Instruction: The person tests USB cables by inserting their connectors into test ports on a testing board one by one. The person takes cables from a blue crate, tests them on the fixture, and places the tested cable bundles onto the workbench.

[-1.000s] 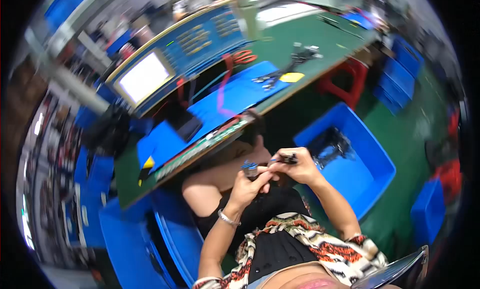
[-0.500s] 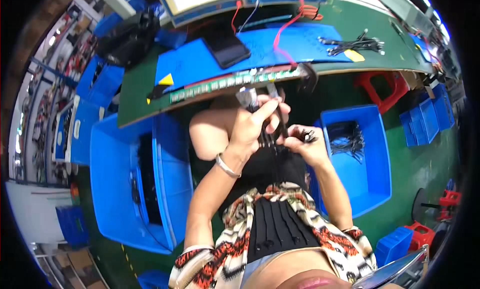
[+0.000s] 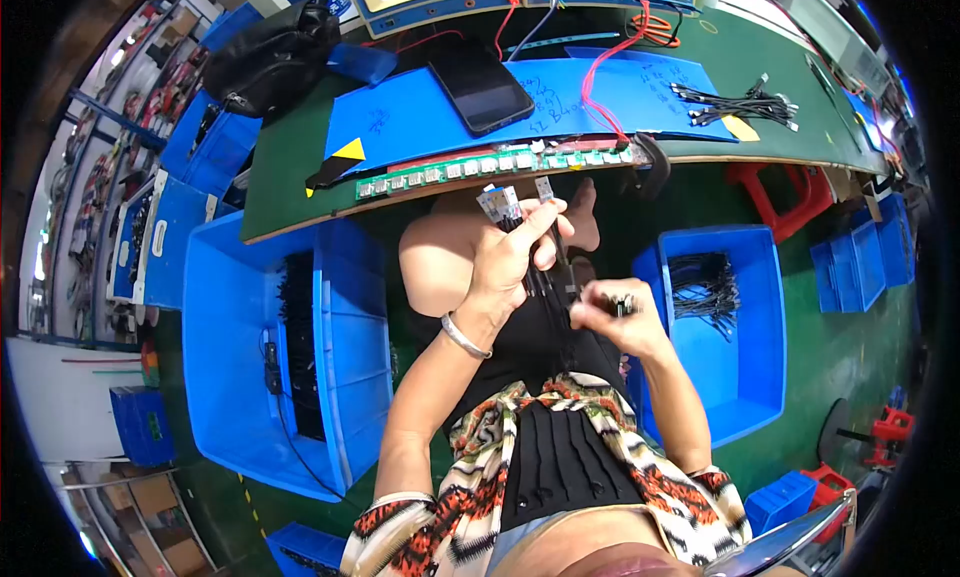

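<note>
My left hand (image 3: 510, 257) is closed round a bundle of black cables (image 3: 504, 209) with silvery and blue connector ends pointing up. Between its thumb and fingers one connector (image 3: 544, 189) stands apart from the bundle. My right hand (image 3: 622, 317) is closed on black cable ends (image 3: 624, 305), lower and to the right, over my lap. Dark cables hang between the hands. Just beyond them, a strip of green circuit boards with sockets (image 3: 450, 170) runs along the bench edge.
The green bench (image 3: 290, 167) carries a phone (image 3: 482, 85), blue sheets, a black bag (image 3: 275, 57) and a cable pile (image 3: 740, 107). Blue bins stand left (image 3: 225, 397) and right (image 3: 755, 347), both holding black cables. A red stool (image 3: 780, 202) is under the bench.
The view has turned and levelled toward the bench. My left hand has risen toward the circuit strip with its cables, and my right hand is now lower and farther from it.
</note>
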A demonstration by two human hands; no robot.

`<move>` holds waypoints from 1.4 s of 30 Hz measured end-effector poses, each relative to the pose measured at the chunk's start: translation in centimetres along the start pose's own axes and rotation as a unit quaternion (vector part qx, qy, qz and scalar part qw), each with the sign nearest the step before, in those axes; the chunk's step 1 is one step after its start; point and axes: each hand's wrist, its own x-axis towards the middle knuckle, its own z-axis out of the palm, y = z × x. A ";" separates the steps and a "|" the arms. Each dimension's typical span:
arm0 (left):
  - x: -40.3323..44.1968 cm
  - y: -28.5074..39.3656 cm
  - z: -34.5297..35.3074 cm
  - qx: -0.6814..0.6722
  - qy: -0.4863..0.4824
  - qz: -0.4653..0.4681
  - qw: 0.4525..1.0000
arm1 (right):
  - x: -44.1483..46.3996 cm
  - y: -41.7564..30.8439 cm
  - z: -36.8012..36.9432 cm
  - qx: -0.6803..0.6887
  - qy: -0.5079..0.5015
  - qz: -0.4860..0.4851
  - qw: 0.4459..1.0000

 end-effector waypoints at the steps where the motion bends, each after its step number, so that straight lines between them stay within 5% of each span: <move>1: 0.2 0.1 -0.3 0.002 0.003 0.003 1.000 | -0.4 0.3 -0.5 -0.025 -0.040 -0.016 0.999; 5: 0.8 0.7 -1.5 0.018 0.053 -0.002 0.998 | -3.1 1.8 -3.5 -0.028 -0.070 0.030 0.997; 15: 1.7 0.4 -1.7 0.065 0.061 0.001 0.996 | -6.0 3.4 -8.2 -0.067 0.242 0.151 0.956; 20: 1.7 0.1 -1.6 0.089 0.097 0.019 0.991 | -4.2 3.9 -8.8 0.054 0.386 0.024 0.921; 25: 1.6 -0.2 -1.1 0.071 0.101 0.018 0.992 | -2.0 5.4 -10.0 0.272 0.372 -0.132 0.878; 31: 2.0 0.2 -1.1 0.096 0.107 0.041 0.989 | 1.6 2.6 -7.8 0.313 0.339 -0.179 0.869; 42: 2.5 0.8 -0.7 0.069 0.117 0.016 0.991 | 6.7 1.7 -5.0 0.047 0.256 0.031 0.965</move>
